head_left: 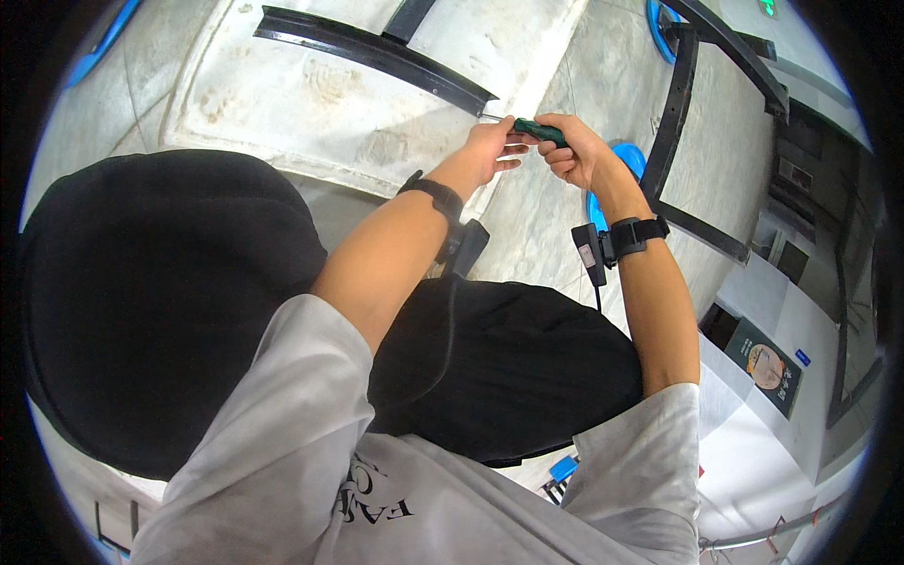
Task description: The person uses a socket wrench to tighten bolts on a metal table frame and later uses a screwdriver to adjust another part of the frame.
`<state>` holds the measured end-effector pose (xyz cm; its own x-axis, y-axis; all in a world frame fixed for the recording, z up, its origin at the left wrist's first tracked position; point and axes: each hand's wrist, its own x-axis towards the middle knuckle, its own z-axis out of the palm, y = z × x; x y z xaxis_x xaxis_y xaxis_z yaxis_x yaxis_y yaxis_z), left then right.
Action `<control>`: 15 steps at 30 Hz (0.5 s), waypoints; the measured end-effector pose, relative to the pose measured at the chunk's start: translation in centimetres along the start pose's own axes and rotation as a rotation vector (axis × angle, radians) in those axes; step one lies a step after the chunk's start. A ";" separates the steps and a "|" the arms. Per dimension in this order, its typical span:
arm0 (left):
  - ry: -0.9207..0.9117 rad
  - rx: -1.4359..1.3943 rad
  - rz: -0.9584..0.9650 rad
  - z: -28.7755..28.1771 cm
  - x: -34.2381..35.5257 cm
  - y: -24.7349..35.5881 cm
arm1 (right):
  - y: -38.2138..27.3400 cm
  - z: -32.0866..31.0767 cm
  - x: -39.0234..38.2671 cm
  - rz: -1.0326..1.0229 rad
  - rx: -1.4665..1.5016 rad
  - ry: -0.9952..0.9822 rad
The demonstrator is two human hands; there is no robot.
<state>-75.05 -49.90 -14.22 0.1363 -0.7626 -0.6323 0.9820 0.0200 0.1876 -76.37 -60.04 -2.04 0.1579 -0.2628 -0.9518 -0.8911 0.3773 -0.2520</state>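
Observation:
A screwdriver with a dark green handle (541,132) lies nearly level, its thin metal shaft pointing left to the right end of a black metal bar (377,58). My right hand (576,151) is closed around the handle. My left hand (492,149) is beside the shaft, thumb and forefinger pinched close to where shaft and handle meet, with the other fingers loosely curled. Whether those fingertips grip the shaft or something small is hidden. The bar rests on a whitish, stained board (311,104), and a second black bar (408,19) joins it from behind.
A black metal frame (673,122) stands to the right, with blue round-edged pieces (629,162) near its foot. Pale tiled floor (546,226) shows below my hands. A dark picture panel (767,365) is at the lower right. My black-clad legs (169,301) fill the left and middle.

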 end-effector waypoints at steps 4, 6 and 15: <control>-0.034 0.025 -0.013 -0.1 0.1 0.2 | -0.6 -0.7 0.6 -0.074 -0.363 0.028; -0.011 -0.037 -0.018 -0.1 0.1 0.1 | -0.7 -0.4 0.7 -0.153 -0.642 0.120; 0.018 -0.118 0.033 -0.9 1.3 -0.2 | 0.1 2.4 0.3 -0.969 -1.488 0.487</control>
<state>-74.93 -50.35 -15.73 0.1704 -0.7483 -0.6411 0.9853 0.1216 0.1199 -75.36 -57.92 -2.74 0.9026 -0.1888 -0.3870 -0.2101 -0.9776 -0.0131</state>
